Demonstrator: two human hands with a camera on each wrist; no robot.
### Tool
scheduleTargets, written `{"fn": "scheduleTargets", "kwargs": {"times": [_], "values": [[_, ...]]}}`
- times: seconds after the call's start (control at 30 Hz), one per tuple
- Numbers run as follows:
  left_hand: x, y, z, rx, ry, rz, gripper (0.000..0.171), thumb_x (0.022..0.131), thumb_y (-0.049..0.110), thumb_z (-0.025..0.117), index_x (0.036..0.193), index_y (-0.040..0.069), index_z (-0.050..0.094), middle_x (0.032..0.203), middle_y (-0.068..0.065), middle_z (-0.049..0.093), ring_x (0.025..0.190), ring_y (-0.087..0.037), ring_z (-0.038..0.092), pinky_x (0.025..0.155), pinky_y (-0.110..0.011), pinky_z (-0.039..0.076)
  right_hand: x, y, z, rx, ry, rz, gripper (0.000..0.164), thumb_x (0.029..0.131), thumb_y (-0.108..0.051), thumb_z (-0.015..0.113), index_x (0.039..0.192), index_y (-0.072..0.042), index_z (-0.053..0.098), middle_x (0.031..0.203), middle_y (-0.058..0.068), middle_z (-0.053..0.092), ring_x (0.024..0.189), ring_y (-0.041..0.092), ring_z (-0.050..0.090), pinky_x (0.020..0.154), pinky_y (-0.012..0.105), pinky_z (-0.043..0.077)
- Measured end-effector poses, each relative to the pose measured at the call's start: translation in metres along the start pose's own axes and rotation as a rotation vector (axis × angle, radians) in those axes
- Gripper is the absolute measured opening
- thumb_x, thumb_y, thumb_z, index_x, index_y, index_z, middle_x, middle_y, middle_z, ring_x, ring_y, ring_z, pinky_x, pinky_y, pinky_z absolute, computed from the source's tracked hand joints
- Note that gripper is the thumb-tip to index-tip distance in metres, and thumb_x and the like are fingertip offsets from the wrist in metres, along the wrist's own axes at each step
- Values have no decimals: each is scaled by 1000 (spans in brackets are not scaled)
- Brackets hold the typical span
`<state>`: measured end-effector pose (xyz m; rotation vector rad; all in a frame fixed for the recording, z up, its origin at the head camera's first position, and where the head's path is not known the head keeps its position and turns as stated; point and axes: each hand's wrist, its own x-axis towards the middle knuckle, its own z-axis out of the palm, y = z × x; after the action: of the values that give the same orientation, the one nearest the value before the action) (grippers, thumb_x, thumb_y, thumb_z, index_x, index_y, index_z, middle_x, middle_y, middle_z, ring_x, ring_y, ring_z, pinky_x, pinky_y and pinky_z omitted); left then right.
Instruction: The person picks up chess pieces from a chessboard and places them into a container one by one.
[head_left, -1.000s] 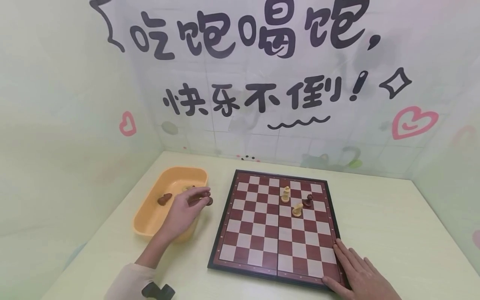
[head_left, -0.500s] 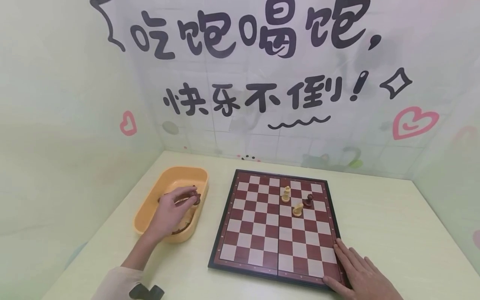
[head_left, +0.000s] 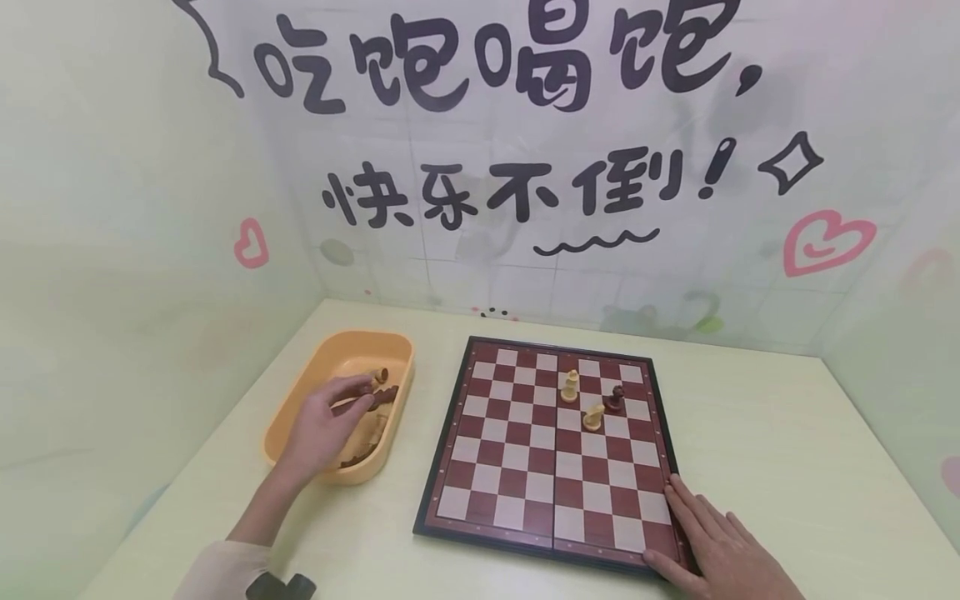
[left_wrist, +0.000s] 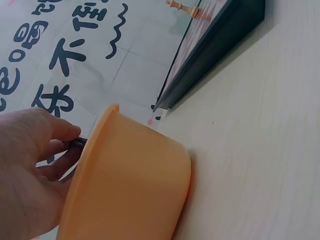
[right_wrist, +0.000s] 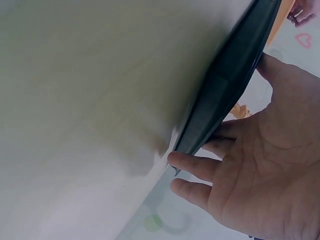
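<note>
My left hand (head_left: 322, 425) reaches over the orange plastic tub (head_left: 288, 400), its fingertips pinching a dark brown chess piece (left_wrist: 76, 143). The piece is mostly hidden by the fingers, so I cannot tell its kind. Light and dark chess pieces lie in the tub, among them a light one (head_left: 378, 377) near the fingertips. My right hand (head_left: 723, 537) rests with fairly straight fingers along the right edge of the chessboard (head_left: 517, 467), thumb at the near right corner. On the board stand a light bishop (head_left: 570, 386), a light knight (head_left: 592, 417) and a dark piece (head_left: 615, 398).
The board and tub stand on a pale table (head_left: 772, 433), with a gap between them. A patterned wall (head_left: 480, 275) with large black lettering rises behind the table, and pale walls close in both sides.
My left hand has moved left and back over the tub from its right rim, with the dark piece at its fingertips. The right hand and the pieces on the board stay put.
</note>
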<state>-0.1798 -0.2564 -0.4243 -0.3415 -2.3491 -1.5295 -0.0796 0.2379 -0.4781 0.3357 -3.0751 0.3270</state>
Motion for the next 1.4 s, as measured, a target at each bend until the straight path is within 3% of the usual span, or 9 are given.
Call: {"fn": "scheduleTargets", "kwargs": {"times": [0.3, 0.63, 0.8, 1.1, 1.4], "values": [[0, 1, -1, -16, 52, -85, 39, 100, 6, 66, 136, -5, 57, 122, -28, 62, 116, -38, 61, 88, -18, 51, 1, -1, -2, -7, 0, -6, 101, 85, -77, 60, 148, 2, 49, 151, 20, 46, 125, 40, 55, 97, 68, 41], [2, 7, 6, -38, 55, -24, 25, 100, 4, 64, 123, -7, 65, 119, -22, 65, 115, -37, 62, 89, -19, 51, 1, -3, -5, -6, -23, 16, 102, 85, -76, 60, 149, 3, 47, 151, 21, 45, 127, 45, 52, 98, 68, 40], [3, 11, 11, -40, 22, -38, 25, 101, 5, 64, 123, -6, 65, 121, -19, 65, 115, -32, 62, 90, -18, 50, 2, -5, -6, -5, -50, 39, 103, 85, -76, 59, 150, 3, 45, 152, 23, 44, 130, 49, 47, 101, 69, 37], [3, 18, 34, -82, -49, -76, 29, 100, 3, 64, 127, -7, 62, 123, -24, 63, 115, -30, 61, 95, -22, 49, -1, -4, -3, -10, 25, 4, 100, 85, -77, 60, 148, 1, 50, 151, 19, 47, 130, 44, 49, 100, 67, 39], [9, 29, 67, -108, -102, -60, 29, 99, 5, 65, 127, -3, 63, 121, -17, 65, 116, -29, 62, 98, -31, 51, -1, -3, -3, -6, -4, 9, 99, 86, -75, 60, 148, 1, 49, 152, 19, 45, 131, 45, 49, 100, 67, 39]]}}
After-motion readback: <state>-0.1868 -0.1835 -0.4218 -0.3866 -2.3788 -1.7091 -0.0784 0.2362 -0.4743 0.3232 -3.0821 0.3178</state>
